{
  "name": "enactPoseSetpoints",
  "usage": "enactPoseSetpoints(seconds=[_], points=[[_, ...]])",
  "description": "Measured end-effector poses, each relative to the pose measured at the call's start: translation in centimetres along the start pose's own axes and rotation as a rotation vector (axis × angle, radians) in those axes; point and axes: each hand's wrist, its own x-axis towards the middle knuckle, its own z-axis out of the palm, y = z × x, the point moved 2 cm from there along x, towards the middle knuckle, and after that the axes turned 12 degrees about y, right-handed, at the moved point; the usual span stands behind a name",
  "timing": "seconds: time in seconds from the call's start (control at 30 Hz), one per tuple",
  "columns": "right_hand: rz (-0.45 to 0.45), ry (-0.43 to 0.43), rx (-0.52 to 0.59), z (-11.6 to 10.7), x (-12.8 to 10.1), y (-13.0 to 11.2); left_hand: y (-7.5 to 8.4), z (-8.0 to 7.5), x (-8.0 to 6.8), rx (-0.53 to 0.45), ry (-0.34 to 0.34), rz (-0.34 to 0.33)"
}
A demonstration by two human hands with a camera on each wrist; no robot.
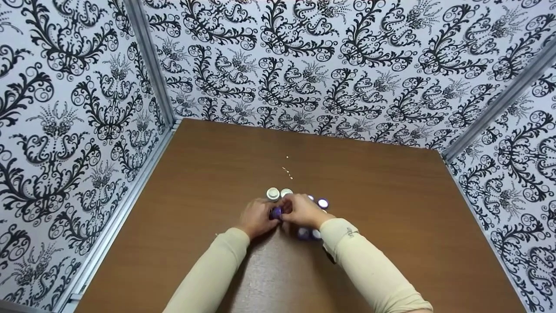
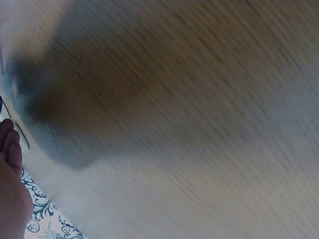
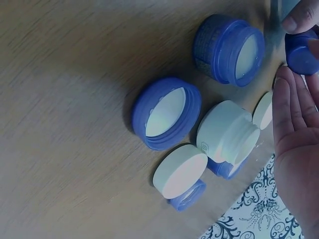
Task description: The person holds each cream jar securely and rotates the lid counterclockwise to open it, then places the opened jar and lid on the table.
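Both hands meet over the table around one small purple jar (image 1: 276, 212). My left hand (image 1: 257, 217) grips it from the left, and my right hand (image 1: 304, 211) pinches it from the right. In the right wrist view the purple jar (image 3: 301, 57) shows between the fingertips, partly covered by them. The right hand's (image 3: 301, 159) other fingers stretch out below it. Only the edge of the left hand (image 2: 12, 174) shows in the left wrist view. Nearby stand an uncapped purple jar (image 3: 207, 50) and an uncapped white jar (image 3: 214, 132), with a purple lid (image 3: 139, 119) and a white lid (image 3: 179, 172) beside them.
Beyond the hands, a white jar (image 1: 273, 194) and another round white piece (image 1: 286, 192) sit side by side. A purple-rimmed lid (image 1: 322, 203) lies right of them. Small white specks (image 1: 291, 178) dot the brown table (image 1: 208, 174). Patterned walls (image 1: 304, 65) enclose its back and sides.
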Motion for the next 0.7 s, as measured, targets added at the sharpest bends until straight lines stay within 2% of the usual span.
enactPoseSetpoints(seconds=[0.33,0.57,0.7], points=[[0.028,0.013,0.018,0.12,0.05,-0.05,-0.16,0.17,-0.1,0.004,0.012,0.008],[0.054,0.006,-0.043,0.04,-0.03,-0.04,-0.11,-0.03,0.03,-0.001,0.005,0.01],[0.04,0.004,-0.046,-0.02,-0.08,-0.09,-0.11,-0.05,0.03,0.011,0.004,0.011]])
